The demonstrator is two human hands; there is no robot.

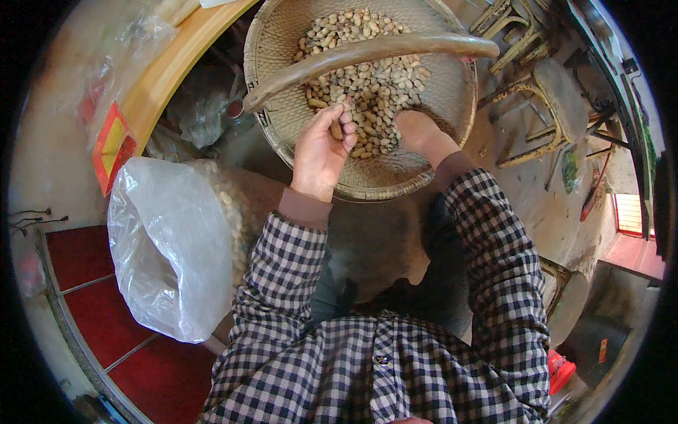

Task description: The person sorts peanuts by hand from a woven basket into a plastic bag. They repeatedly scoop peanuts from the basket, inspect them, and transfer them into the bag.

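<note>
A round woven basket [275, 127] with a thick curved wooden handle [381, 46] stands before me. Unshelled peanuts [371, 79] are heaped on its bottom. Over the near left part of the basket, my left hand [320, 153] has its fingers curled around a peanut [336, 130]; its thumb and forefinger meet at the tips. My right hand [424, 132] reaches down to the right edge of the heap. Its fingertips are hidden, so what it holds does not show.
To my left is an open clear plastic bag [175, 228], with peanuts [230, 206] showing at its side. A wooden table edge [175, 69] curves along the upper left. Worn stools [559, 100] stand at right. A red plastic container [559, 371] is at lower right.
</note>
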